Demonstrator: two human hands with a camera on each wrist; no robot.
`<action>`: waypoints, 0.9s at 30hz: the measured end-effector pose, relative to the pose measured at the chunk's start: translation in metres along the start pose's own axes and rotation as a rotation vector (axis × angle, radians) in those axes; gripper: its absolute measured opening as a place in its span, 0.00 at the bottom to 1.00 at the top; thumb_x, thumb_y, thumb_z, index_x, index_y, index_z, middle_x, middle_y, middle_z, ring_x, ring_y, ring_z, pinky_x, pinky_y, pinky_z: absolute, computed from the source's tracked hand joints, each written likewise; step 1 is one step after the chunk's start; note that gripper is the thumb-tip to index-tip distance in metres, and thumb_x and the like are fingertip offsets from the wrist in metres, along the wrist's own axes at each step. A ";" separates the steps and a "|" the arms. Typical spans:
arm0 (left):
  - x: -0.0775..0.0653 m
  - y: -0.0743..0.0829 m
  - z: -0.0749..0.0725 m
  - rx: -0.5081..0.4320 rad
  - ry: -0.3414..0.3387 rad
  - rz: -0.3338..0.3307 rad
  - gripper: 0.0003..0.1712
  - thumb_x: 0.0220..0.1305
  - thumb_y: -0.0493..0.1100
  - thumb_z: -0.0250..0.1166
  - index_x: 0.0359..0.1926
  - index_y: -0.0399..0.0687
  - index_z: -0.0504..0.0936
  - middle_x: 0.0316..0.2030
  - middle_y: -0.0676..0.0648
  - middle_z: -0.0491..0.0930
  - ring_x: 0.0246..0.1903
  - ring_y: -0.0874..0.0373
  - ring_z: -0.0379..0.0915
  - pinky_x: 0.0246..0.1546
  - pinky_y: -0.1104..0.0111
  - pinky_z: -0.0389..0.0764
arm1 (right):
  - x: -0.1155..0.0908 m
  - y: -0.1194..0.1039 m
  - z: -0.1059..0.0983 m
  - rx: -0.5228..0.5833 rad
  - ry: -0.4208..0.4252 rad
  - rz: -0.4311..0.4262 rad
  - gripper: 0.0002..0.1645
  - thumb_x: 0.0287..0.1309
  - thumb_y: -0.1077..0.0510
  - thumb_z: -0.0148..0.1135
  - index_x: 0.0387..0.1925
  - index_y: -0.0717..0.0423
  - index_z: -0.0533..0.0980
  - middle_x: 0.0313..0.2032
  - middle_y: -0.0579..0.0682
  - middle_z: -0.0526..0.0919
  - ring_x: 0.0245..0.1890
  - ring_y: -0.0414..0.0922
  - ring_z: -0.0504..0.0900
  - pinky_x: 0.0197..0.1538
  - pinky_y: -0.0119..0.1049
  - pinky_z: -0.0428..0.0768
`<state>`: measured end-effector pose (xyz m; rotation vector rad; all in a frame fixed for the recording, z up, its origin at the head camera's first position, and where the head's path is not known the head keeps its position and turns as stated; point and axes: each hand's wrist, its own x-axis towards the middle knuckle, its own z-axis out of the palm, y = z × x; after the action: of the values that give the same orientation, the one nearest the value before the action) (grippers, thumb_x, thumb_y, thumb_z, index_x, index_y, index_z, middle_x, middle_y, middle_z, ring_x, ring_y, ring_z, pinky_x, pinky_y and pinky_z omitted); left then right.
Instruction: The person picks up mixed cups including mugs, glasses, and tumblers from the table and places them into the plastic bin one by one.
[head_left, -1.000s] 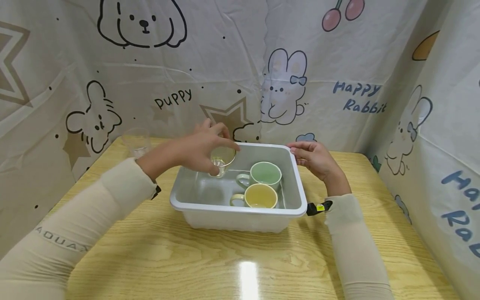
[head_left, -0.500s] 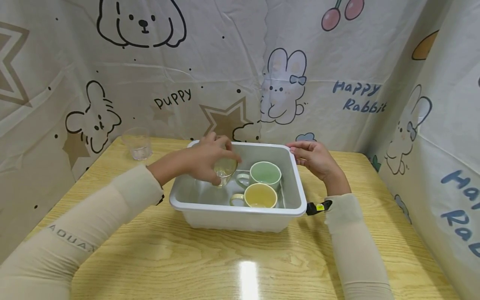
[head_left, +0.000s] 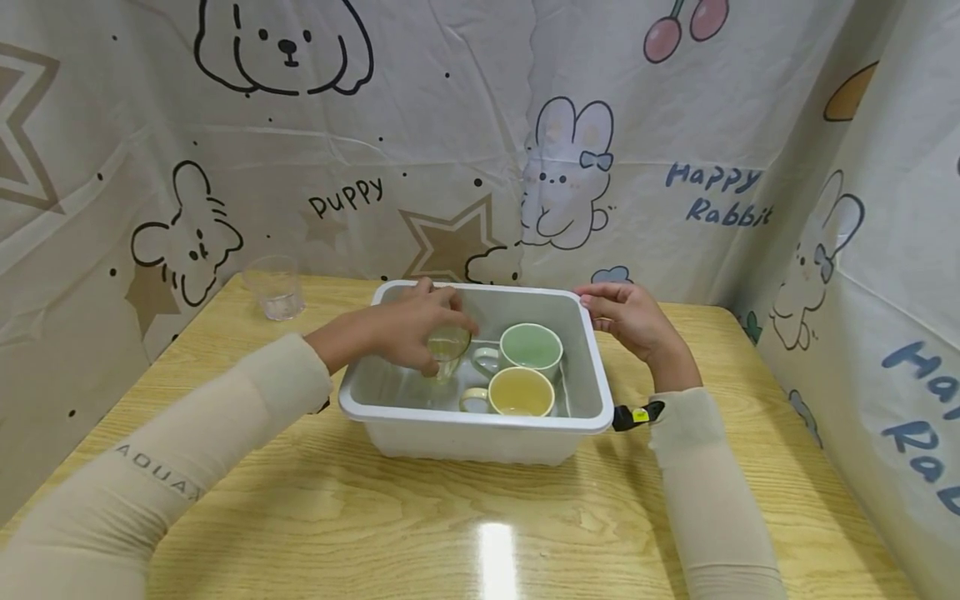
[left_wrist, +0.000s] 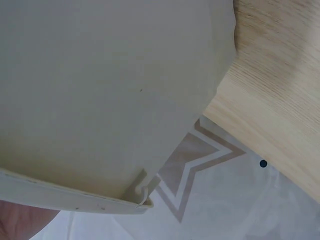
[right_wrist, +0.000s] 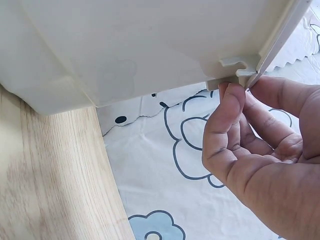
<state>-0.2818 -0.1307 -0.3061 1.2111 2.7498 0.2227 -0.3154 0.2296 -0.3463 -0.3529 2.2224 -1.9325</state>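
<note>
My left hand (head_left: 405, 332) reaches over the left side of a white plastic basin (head_left: 480, 421) and grips a clear glass cup (head_left: 447, 348) down inside it. Whether the glass touches the basin floor I cannot tell. To its right, a green mug (head_left: 531, 346) and a yellow mug (head_left: 522, 392) sit in the basin, handles to the left. My right hand (head_left: 636, 321) pinches the basin's rim at the back right corner, as the right wrist view shows with the thumb and fingers (right_wrist: 225, 107). In the left wrist view the basin's outer wall (left_wrist: 100, 90) hides most of the left hand.
A clear cup (head_left: 281, 296) stands on the wooden table (head_left: 360, 525) at the back left. A printed white curtain (head_left: 450, 125) hangs behind the table and along both sides.
My left hand has moved down and slightly right, lowering the glass cup deeper into the basin. The right hand has stayed at the rim; the mugs have not moved.
</note>
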 end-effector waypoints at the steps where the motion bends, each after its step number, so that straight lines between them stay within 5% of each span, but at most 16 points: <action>1: 0.000 0.000 0.001 -0.001 -0.004 0.000 0.43 0.42 0.43 0.77 0.66 0.63 0.80 0.61 0.48 0.69 0.52 0.47 0.58 0.50 0.54 0.67 | 0.000 0.000 0.000 0.000 0.000 -0.001 0.21 0.73 0.59 0.60 0.58 0.71 0.76 0.44 0.46 0.85 0.41 0.43 0.83 0.47 0.35 0.84; 27: 0.008 -0.005 0.010 0.053 -0.107 -0.039 0.43 0.48 0.40 0.77 0.68 0.63 0.78 0.65 0.47 0.69 0.54 0.47 0.60 0.56 0.51 0.68 | 0.000 0.001 0.001 0.018 0.005 -0.007 0.19 0.73 0.60 0.61 0.57 0.69 0.77 0.43 0.46 0.86 0.40 0.43 0.83 0.46 0.35 0.84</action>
<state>-0.2889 -0.1274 -0.3175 1.1452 2.6999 0.0791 -0.3152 0.2291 -0.3477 -0.3539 2.2077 -1.9580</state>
